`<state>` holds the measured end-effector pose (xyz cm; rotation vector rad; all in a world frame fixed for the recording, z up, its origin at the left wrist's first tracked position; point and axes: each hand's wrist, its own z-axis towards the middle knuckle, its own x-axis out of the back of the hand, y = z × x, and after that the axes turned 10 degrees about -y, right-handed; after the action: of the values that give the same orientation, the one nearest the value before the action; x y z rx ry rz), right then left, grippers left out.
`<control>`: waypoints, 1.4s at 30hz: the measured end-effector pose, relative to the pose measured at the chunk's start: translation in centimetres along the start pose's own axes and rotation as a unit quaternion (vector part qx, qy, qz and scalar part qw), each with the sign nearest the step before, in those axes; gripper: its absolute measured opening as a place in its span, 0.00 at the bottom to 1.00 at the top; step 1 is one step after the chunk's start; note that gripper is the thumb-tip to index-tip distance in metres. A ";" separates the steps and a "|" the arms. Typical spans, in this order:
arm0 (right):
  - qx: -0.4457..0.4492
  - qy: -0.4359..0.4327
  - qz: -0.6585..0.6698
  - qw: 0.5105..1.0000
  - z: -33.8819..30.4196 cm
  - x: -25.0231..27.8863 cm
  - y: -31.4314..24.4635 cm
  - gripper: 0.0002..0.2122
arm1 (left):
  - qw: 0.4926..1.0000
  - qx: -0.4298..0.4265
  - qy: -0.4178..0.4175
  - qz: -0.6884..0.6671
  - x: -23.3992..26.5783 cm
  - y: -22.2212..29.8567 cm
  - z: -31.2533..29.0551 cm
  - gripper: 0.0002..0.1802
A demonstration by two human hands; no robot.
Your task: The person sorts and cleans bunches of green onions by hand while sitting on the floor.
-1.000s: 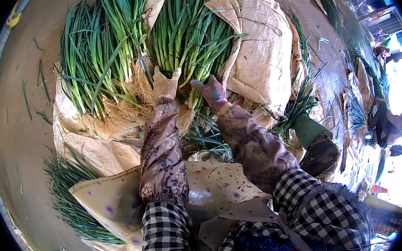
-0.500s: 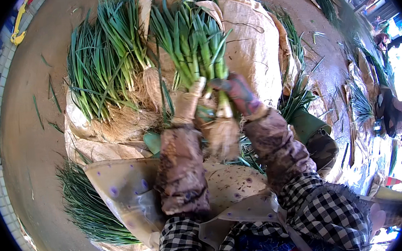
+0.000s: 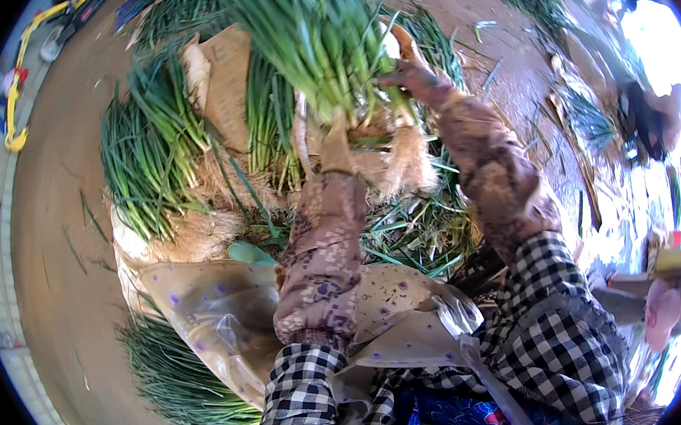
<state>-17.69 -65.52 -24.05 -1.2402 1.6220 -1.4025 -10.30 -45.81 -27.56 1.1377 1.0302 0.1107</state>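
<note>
A large bunch of green onions [image 3: 318, 44] fans out at the top centre, its leaves blurred, pointing away from me. My left hand [image 3: 336, 142], in a pale glove, is closed on the lower stems; its fingertips are partly hidden among them. At the bunch's right edge is my right hand [image 3: 420, 84], in a dark stained glove. Its fingers stretch left toward the stems, and I cannot make out a grip. Pale stringy roots [image 3: 409, 158] hang below and between the hands. More green onions [image 3: 165, 147] lie to the left, roots toward me.
A clear spotted plastic apron [image 3: 212, 313] spreads over my lap. Loose leaf scraps [image 3: 423, 229] are heaped before me. Another pile of green onions [image 3: 177, 380] lies at the lower left. Brown sacking [image 3: 227, 77] shows between the bunches. A yellow object [image 3: 17, 139] stands at the far left.
Both hands have moved farther away and a little right with the bunch, my right hand more so. My right fingers have come away from the stems. Sacking and the leaf heap show more.
</note>
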 end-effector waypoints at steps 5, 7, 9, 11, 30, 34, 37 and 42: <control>0.028 0.054 0.351 0.934 -0.5 2.6 15.4 0.32 | 0.979 0.191 0.023 0.073 3.1 -4.9 -3.0 0.39; 0.012 0.125 -0.034 0.992 -1.6 -2.1 18.0 0.37 | 0.950 0.277 0.030 0.140 5.1 -5.9 -4.2 0.38; -0.069 0.297 -0.298 0.905 -3.8 -6.6 18.5 0.39 | 0.915 0.361 0.022 0.180 6.0 -6.7 -5.8 0.36; -0.144 0.307 -0.211 0.917 -6.1 -6.8 17.3 0.35 | 0.882 0.427 0.008 0.202 4.7 -7.7 -6.9 0.35; 0.378 0.270 0.064 0.883 -6.2 9.4 -14.0 0.26 | 0.958 0.234 0.017 0.164 -2.2 -1.1 -13.0 0.33; 0.280 0.386 -0.379 0.793 -4.9 2.1 -10.5 0.27 | 0.959 0.252 0.045 0.120 -1.4 0.9 -14.3 0.34; 0.137 0.113 0.201 0.963 -2.3 6.1 4.7 0.20 | 0.963 0.261 -0.027 0.067 -1.9 -1.8 -14.6 0.33; -0.126 0.151 -0.174 0.965 -4.5 -0.4 11.7 0.15 | 0.958 0.251 0.004 0.136 2.1 -0.5 -13.9 0.27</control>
<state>-24.44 -63.83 -34.47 -1.5803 1.9026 -1.7046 -19.33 -35.21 -29.75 1.7433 0.9268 0.0725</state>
